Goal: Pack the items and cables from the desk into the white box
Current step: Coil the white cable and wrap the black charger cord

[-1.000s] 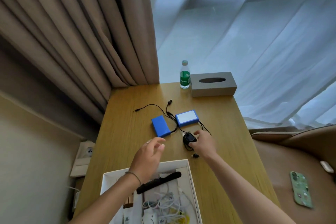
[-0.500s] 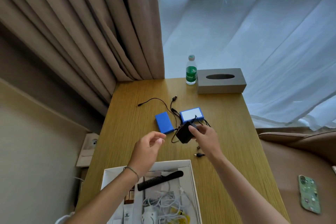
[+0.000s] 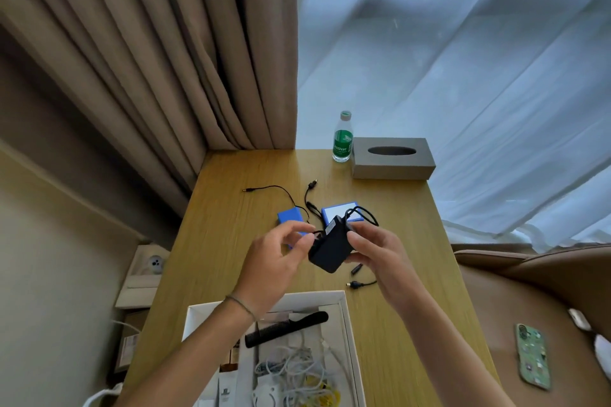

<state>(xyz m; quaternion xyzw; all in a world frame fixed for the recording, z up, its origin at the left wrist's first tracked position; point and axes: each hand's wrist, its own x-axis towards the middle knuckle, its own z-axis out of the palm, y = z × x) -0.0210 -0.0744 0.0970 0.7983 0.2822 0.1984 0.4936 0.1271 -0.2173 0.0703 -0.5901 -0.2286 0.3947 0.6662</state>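
Both hands are on the adapter (image 3: 327, 249), which I see lifted off the worktop (image 3: 231, 241) just beyond the box's (image 3: 350, 334) far rim: my right hand (image 3: 380, 254) has its fingers curled round the right side, and my left hand (image 3: 277, 261) pinches at the left edge. Its long axis runs far-to-near, tilted toward the box, with the cable (image 3: 362, 216) looped off the far end. I judge the box lies straight back toward me, so either hand could lower it in.
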